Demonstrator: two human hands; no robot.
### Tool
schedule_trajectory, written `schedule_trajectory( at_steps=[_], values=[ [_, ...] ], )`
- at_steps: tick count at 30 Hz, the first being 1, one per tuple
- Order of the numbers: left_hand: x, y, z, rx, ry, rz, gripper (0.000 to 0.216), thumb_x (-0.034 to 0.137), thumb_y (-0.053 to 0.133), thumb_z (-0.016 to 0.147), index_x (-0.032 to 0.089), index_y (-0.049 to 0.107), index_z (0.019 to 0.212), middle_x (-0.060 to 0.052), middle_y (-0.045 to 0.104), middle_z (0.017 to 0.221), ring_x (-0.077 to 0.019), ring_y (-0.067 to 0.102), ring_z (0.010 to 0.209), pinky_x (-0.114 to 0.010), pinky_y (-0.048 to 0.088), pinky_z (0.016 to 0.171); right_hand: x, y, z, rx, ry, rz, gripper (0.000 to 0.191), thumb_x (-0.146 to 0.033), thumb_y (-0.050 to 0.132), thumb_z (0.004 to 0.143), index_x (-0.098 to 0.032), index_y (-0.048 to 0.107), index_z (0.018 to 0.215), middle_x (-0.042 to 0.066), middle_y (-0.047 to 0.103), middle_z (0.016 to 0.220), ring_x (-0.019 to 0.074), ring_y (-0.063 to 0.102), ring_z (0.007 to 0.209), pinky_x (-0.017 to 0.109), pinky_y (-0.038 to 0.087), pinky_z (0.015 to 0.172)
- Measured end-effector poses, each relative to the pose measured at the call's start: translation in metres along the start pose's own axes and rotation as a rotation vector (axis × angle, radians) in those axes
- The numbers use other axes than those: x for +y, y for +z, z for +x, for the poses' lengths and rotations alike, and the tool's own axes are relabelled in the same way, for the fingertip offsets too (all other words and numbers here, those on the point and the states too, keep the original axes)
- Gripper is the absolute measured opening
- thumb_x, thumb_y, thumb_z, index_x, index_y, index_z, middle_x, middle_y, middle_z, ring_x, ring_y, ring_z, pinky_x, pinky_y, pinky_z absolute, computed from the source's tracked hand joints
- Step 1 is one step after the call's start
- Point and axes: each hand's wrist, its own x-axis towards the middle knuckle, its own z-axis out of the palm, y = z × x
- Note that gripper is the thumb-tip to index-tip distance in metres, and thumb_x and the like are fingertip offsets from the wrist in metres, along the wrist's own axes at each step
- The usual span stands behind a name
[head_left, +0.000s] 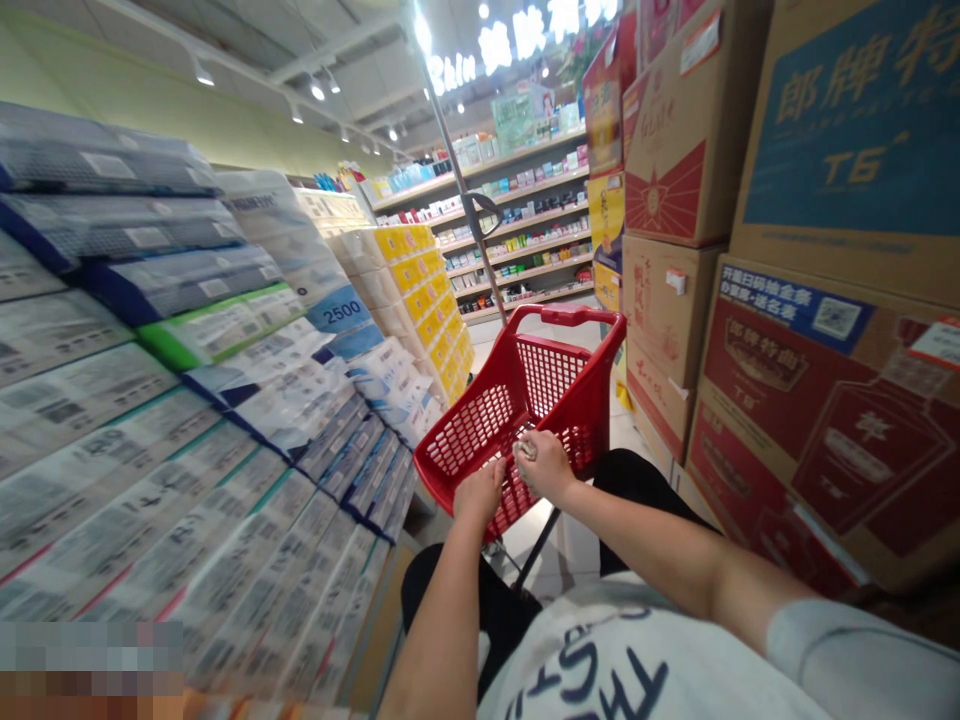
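Observation:
A red plastic shopping cart with perforated walls stands in front of me, tilted in the view. My left hand is closed on its near edge. Just to the right, my right hand is also closed at that edge, its fingers curled. A small pale, crumpled-looking thing shows at the right fingers; its kind is unclear. The hands hide part of the cart's near rim. Its inside, as far as it shows, is bare red plastic.
Stacked tissue packs line the left side, with yellow-and-white packs beyond. Tall liquor cartons wall the right. A metal pole rises past the cart, before stocked shelves. Pale floor shows beneath the cart.

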Motion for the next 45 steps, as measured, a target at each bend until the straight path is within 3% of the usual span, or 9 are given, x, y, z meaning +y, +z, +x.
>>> schedule_trajectory(
  at_steps=[3, 6, 8, 14, 18, 22, 30, 38, 45],
  values=[
    [0.000, 0.000, 0.000, 0.004, 0.007, 0.000, 0.068, 0.056, 0.001, 0.093, 0.030, 0.059, 0.114, -0.008, 0.069, 0.101, -0.0241, 0.065, 0.091, -0.034, 0.046, 0.073, -0.006, 0.003, 0.001, -0.090, -0.170, -0.021, 0.018, -0.019, 0.055, 0.081, -0.021, 0.065, 0.096, 0.004, 0.063, 0.103, 0.0171, 0.055, 0.099, 0.028, 0.038, 0.089],
    [0.000, 0.000, -0.001, 0.015, 0.013, 0.001, 0.068, 0.057, 0.001, 0.093, 0.030, 0.060, 0.113, -0.007, 0.070, 0.100, -0.0237, 0.065, 0.090, -0.033, 0.046, 0.073, -0.002, 0.002, 0.003, -0.229, -0.215, -0.108, 0.025, -0.016, 0.055, 0.081, -0.022, 0.066, 0.103, 0.005, 0.060, 0.116, 0.0174, 0.055, 0.104, 0.028, 0.038, 0.090],
    [0.000, 0.000, -0.002, 0.015, 0.010, 0.001, 0.067, 0.057, 0.002, 0.093, 0.030, 0.060, 0.112, -0.007, 0.070, 0.099, -0.0236, 0.065, 0.090, -0.033, 0.046, 0.072, 0.003, -0.001, 0.007, -0.288, -0.233, -0.149, 0.026, -0.018, 0.056, 0.081, -0.024, 0.066, 0.105, 0.004, 0.061, 0.115, 0.0175, 0.056, 0.100, 0.028, 0.038, 0.089],
    [0.002, -0.003, -0.002, 0.011, 0.002, 0.010, 0.065, 0.055, 0.003, 0.093, 0.029, 0.059, 0.115, -0.008, 0.070, 0.101, -0.0241, 0.065, 0.091, -0.034, 0.046, 0.072, 0.015, -0.015, 0.019, -0.080, -0.017, -0.123, 0.025, -0.015, 0.051, 0.082, -0.023, 0.066, 0.101, 0.003, 0.062, 0.109, 0.0149, 0.059, 0.091, 0.025, 0.041, 0.082],
    [0.004, -0.005, -0.003, -0.005, -0.017, 0.009, 0.065, 0.055, 0.003, 0.094, 0.029, 0.060, 0.113, -0.008, 0.069, 0.103, -0.0231, 0.065, 0.091, -0.033, 0.045, 0.073, 0.017, -0.014, 0.022, -0.206, -0.140, -0.099, 0.026, -0.015, 0.053, 0.081, -0.024, 0.068, 0.100, 0.001, 0.062, 0.114, 0.0141, 0.060, 0.093, 0.024, 0.042, 0.083],
    [0.005, -0.006, -0.004, -0.002, -0.013, 0.010, 0.065, 0.054, 0.002, 0.094, 0.028, 0.060, 0.112, -0.008, 0.070, 0.101, -0.0231, 0.065, 0.091, -0.033, 0.046, 0.073, 0.014, -0.012, 0.023, -0.177, -0.081, -0.078, 0.023, -0.018, 0.049, 0.084, -0.023, 0.069, 0.094, 0.001, 0.059, 0.121, 0.0134, 0.060, 0.095, 0.023, 0.042, 0.082],
    [0.004, -0.006, -0.005, -0.016, -0.015, 0.011, 0.065, 0.054, 0.003, 0.094, 0.028, 0.059, 0.114, -0.008, 0.069, 0.103, -0.0233, 0.065, 0.092, -0.033, 0.046, 0.074, 0.003, -0.011, 0.015, -0.322, -0.149, -0.184, 0.023, -0.020, 0.049, 0.085, -0.027, 0.067, 0.097, 0.001, 0.067, 0.105, 0.0159, 0.061, 0.093, 0.024, 0.039, 0.079],
    [0.003, -0.001, -0.003, 0.013, 0.000, -0.008, 0.067, 0.056, 0.002, 0.093, 0.029, 0.059, 0.113, -0.008, 0.069, 0.102, -0.0240, 0.065, 0.091, -0.034, 0.046, 0.074, 0.024, -0.037, 0.035, -0.141, 0.007, -0.076, 0.025, -0.019, 0.049, 0.084, -0.028, 0.066, 0.099, -0.001, 0.068, 0.106, 0.0159, 0.061, 0.091, 0.024, 0.040, 0.077],
    [0.000, 0.000, -0.001, 0.009, 0.004, -0.013, 0.066, 0.056, 0.003, 0.093, 0.030, 0.058, 0.116, -0.007, 0.069, 0.104, -0.0240, 0.065, 0.094, -0.034, 0.046, 0.075, 0.019, -0.029, 0.029, -0.216, -0.083, -0.132, 0.027, -0.020, 0.046, 0.086, -0.029, 0.067, 0.101, -0.001, 0.067, 0.111, 0.0158, 0.062, 0.094, 0.024, 0.041, 0.078]
  ],
)
